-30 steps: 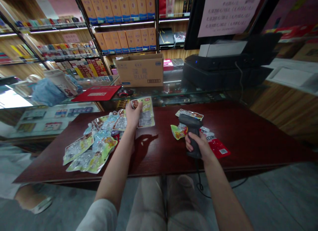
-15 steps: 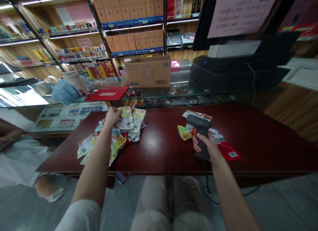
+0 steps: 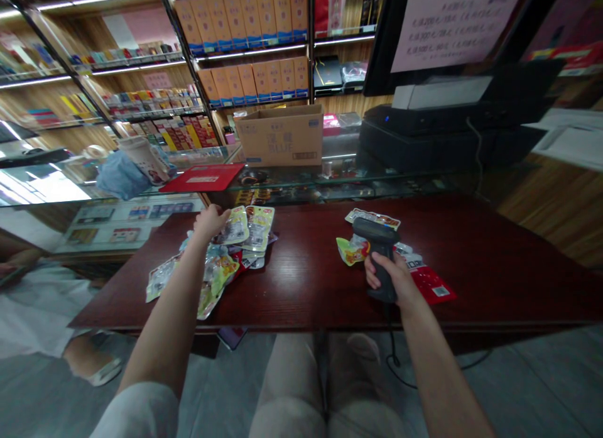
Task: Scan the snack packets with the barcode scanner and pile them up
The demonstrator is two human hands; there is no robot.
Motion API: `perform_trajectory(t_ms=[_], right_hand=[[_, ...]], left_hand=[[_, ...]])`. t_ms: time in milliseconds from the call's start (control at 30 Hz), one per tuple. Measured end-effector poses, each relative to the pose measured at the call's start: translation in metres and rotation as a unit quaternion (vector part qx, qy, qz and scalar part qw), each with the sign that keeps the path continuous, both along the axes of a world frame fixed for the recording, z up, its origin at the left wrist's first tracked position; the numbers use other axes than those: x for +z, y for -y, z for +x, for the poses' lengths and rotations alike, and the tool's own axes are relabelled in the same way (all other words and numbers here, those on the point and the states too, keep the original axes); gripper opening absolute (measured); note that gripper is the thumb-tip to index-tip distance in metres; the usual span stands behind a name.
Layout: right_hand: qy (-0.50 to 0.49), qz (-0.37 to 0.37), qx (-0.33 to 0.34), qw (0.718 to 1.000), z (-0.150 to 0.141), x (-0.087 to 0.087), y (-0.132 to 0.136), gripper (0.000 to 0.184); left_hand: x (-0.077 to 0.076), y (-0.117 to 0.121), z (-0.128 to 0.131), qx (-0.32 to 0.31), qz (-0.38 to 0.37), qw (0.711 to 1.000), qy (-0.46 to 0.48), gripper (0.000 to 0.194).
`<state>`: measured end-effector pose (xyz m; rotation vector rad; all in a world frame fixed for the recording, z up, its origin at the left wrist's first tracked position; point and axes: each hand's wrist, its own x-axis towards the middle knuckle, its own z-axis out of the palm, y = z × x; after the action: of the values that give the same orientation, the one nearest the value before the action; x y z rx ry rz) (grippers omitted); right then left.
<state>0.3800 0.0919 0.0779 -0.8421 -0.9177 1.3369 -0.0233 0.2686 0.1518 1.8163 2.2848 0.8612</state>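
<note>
Left arm extended forward and slightly left, the left hand [image 3: 210, 220] at the far edge of a heap of snack packets [image 3: 207, 268], fingers closed on one pale packet [image 3: 234, 226] that lies against the top of the heap. Right arm bent at the elbow, the right hand [image 3: 392, 276] wrapped around the grip of a dark scanner [image 3: 377, 246], whose head points away from the body over a smaller group of packets [image 3: 358, 246] (a red card [image 3: 431, 284] lies just beside the wrist, touching the group). The scanner's cable drops over the near edge of the table [image 3: 306, 281]. The table is dark red wood; heap and smaller group lie well apart on it. Behind it stands a glass counter [image 3: 330, 183] bearing a cardboard box [image 3: 280, 136], a red mat [image 3: 202, 177] and a black till [image 3: 443, 127]. Shelves [image 3: 245, 48] of boxed goods fill the back wall. Another person's leg [image 3: 70, 356] shows at lower left
</note>
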Motion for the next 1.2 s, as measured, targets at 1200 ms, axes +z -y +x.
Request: perform_trajectory(t_ms=[1200], right_hand=[[-0.074,0.016,-0.118,0.990,0.069,-0.013,0.035,0.033]], left_hand=[[-0.052,0.049,0.275,-0.388,-0.104,0.914,-0.063,0.034]])
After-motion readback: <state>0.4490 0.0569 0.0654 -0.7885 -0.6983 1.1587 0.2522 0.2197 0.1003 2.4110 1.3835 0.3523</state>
